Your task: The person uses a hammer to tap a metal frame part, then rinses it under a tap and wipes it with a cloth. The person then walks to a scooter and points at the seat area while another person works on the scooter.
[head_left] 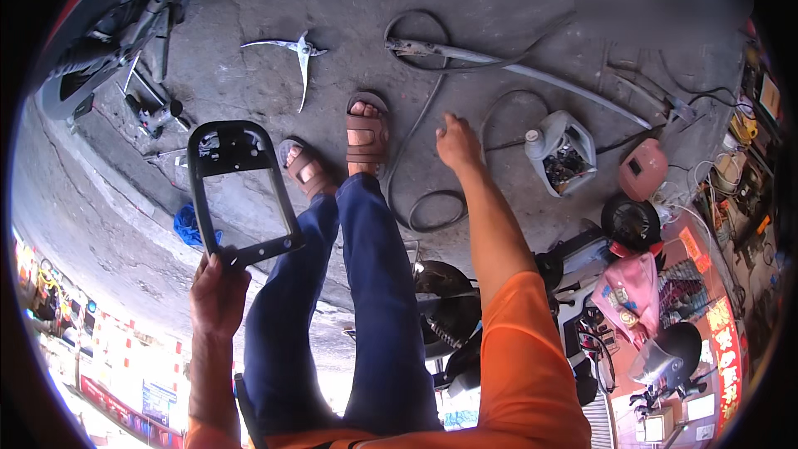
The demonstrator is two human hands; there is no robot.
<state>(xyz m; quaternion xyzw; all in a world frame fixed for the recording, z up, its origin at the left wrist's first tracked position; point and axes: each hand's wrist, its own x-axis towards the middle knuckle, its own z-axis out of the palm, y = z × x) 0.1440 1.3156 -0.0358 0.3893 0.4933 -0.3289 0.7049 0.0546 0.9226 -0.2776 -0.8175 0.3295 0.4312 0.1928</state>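
Observation:
My left hand (218,295) grips the lower edge of a black metal frame (245,163), a rounded rectangle with a holed plate at its far end and a large opening in the middle. The frame is held up at the left, beside my left foot and knee. My right hand (459,143) is out over the floor to the right of my feet, holding nothing; one finger points forward while the others look loosely bent. Beneath and beside it runs a dark cable (407,145). A silver, pliers-like tool (303,54) lies spread on the floor ahead.
A long metal bar (532,75) lies on the concrete ahead right. A cut-open plastic jug (567,154) holds small dark parts, near a reddish welding mask (643,170). A vehicle (100,41) stands far left, with a blue bag (188,224) nearer. Motorbikes (449,308) are at the right.

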